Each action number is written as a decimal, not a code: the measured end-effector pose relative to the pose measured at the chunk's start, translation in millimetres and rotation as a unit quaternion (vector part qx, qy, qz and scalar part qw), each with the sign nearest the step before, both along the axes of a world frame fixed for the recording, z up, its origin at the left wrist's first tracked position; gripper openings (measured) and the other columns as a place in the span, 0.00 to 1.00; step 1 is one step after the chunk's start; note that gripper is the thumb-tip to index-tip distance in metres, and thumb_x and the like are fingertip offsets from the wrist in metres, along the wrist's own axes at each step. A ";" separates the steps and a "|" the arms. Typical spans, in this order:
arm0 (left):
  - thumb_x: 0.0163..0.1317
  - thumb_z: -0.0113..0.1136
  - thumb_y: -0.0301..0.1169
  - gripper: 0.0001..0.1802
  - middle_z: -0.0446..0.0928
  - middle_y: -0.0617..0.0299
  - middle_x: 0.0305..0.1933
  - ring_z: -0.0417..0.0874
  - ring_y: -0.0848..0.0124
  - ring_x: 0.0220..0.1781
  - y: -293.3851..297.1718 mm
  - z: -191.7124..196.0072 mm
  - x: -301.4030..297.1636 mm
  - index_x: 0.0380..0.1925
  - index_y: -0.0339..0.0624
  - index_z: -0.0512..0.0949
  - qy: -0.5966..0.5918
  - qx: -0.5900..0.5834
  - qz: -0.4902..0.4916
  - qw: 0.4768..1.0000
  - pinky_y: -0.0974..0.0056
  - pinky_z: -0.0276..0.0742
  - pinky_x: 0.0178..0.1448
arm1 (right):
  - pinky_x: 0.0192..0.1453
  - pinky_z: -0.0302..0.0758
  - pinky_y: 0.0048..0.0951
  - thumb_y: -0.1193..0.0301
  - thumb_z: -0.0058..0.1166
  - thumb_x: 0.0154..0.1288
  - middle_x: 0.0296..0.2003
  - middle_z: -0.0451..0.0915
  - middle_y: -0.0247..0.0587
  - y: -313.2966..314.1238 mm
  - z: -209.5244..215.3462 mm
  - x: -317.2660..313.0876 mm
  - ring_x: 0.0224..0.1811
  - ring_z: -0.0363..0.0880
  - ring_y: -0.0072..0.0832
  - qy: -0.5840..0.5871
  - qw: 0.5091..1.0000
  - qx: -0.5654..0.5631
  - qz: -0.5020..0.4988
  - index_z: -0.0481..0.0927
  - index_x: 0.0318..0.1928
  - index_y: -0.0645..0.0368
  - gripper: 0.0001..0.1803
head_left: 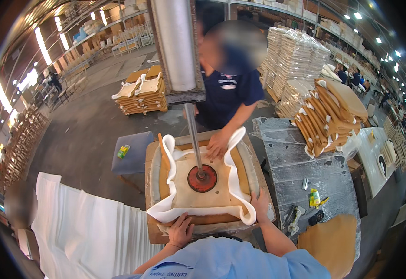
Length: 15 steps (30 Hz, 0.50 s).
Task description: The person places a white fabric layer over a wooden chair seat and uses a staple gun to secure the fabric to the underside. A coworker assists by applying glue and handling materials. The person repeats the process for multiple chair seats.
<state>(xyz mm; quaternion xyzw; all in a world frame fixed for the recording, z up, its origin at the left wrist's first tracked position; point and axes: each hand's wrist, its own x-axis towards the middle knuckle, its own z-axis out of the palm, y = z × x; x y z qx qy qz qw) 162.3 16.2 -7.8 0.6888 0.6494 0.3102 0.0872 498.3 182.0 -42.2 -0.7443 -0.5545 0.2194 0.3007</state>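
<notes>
Blue shirt (221, 260) nearest, cut off by the lower edge. Left hand (180, 231) loosely spread, fingertips on the front edge of the white foam (212, 210); right hand (260, 205) at its near-right corner, grip or mere contact cannot be told. Board (180, 179) lies inside the foam, centre hidden under a red disc (207, 185).

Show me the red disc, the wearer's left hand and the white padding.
Red disc (203, 185), head view: its flat face, near side.
Left hand (180, 232), head view: its back.
White padding (214, 211), head view: its near strip.
</notes>
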 end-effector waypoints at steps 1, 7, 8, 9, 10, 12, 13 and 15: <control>0.67 0.73 0.37 0.19 0.80 0.52 0.75 0.89 0.48 0.63 0.6 0.7 -0.2 0.55 0.43 0.88 0.002 -0.004 -0.004 1.000 0.49 0.88 0.62 | 0.73 0.73 0.58 0.55 0.61 0.79 0.62 0.83 0.64 -2.2 0.7 0.7 0.67 0.79 0.62 -0.004 1.000 -0.002 -0.009 0.77 0.73 0.62 0.32; 0.66 0.74 0.36 0.18 0.80 0.49 0.75 0.86 0.46 0.69 0.1 7.1 -6.1 0.54 0.42 0.88 -0.001 -0.007 -0.047 0.999 0.47 0.85 0.69 | 0.72 0.74 0.56 0.56 0.64 0.76 0.63 0.83 0.63 -8.0 2.7 4.0 0.67 0.80 0.60 0.039 0.999 0.017 -0.006 0.79 0.72 0.61 0.32; 0.65 0.75 0.35 0.18 0.80 0.49 0.74 0.85 0.46 0.69 0.0 7.4 -8.3 0.53 0.42 0.88 -0.004 -0.001 -0.055 0.998 0.47 0.84 0.70 | 0.73 0.75 0.55 0.56 0.65 0.76 0.64 0.83 0.62 -6.6 3.9 3.8 0.67 0.80 0.59 0.045 0.999 0.010 0.006 0.78 0.72 0.60 0.33; 0.64 0.75 0.34 0.18 0.81 0.48 0.74 0.85 0.46 0.70 3.4 7.0 -6.8 0.52 0.41 0.89 -0.011 0.008 -0.070 0.997 0.47 0.84 0.70 | 0.73 0.75 0.54 0.55 0.66 0.75 0.64 0.83 0.62 -4.7 5.0 9.2 0.68 0.80 0.58 0.045 0.999 0.005 0.011 0.78 0.73 0.60 0.33; 0.62 0.76 0.33 0.18 0.81 0.48 0.73 0.85 0.46 0.71 4.6 6.5 -8.3 0.51 0.41 0.89 -0.016 0.015 -0.081 0.996 0.48 0.84 0.71 | 0.73 0.75 0.54 0.55 0.67 0.74 0.64 0.83 0.62 -4.1 6.7 11.2 0.68 0.80 0.58 0.050 0.999 0.000 0.019 0.78 0.73 0.60 0.34; 0.61 0.77 0.31 0.18 0.81 0.47 0.73 0.83 0.44 0.73 6.0 7.1 -10.0 0.52 0.40 0.89 -0.003 0.023 -0.119 0.993 0.47 0.81 0.74 | 0.74 0.76 0.52 0.55 0.68 0.73 0.66 0.83 0.60 -10.2 9.7 14.8 0.69 0.80 0.56 0.069 0.998 0.005 -0.009 0.79 0.74 0.57 0.34; 0.61 0.77 0.30 0.19 0.82 0.46 0.72 0.82 0.43 0.75 7.4 7.6 -11.2 0.52 0.40 0.89 0.003 0.027 -0.142 0.989 0.47 0.80 0.75 | 0.74 0.76 0.51 0.55 0.68 0.73 0.66 0.82 0.59 -15.4 10.5 15.4 0.70 0.80 0.56 0.079 0.996 0.008 -0.028 0.79 0.74 0.55 0.34; 0.63 0.76 0.30 0.18 0.81 0.45 0.72 0.79 0.41 0.76 7.8 10.6 -7.6 0.53 0.38 0.88 -0.029 0.001 -0.176 0.984 0.45 0.78 0.78 | 0.75 0.76 0.50 0.53 0.68 0.73 0.69 0.81 0.58 -33.0 10.5 17.9 0.71 0.80 0.55 0.119 0.991 0.007 -0.051 0.80 0.74 0.52 0.33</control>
